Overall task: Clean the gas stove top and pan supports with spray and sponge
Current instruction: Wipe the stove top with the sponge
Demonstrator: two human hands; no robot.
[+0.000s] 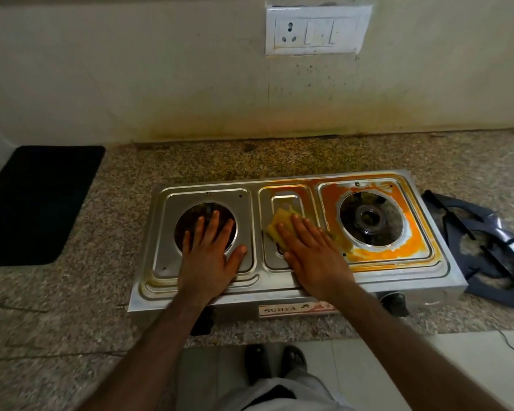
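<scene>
- Progress: the stove point(279, 287) reads clean around its left burner hole; I judge the orange residue ringing the right burner point(368, 216) as work outstanding.
- The pan supports point(487, 247) lie off on the counter point(72, 292), right of the stove (cleaned or not, I cannot tell).
- My right hand point(315, 256), fingers straight, presses the sponge point(281, 222) flat on the centre panel.
- My left hand point(208, 259) lies flat, fingers spread, bracing beside the left burner hole.

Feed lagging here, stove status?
Left hand flat, bracing stove top. Right hand flat, pressing sponge on centre panel. Orange residue around right burner. Pan supports off, right side.
</scene>
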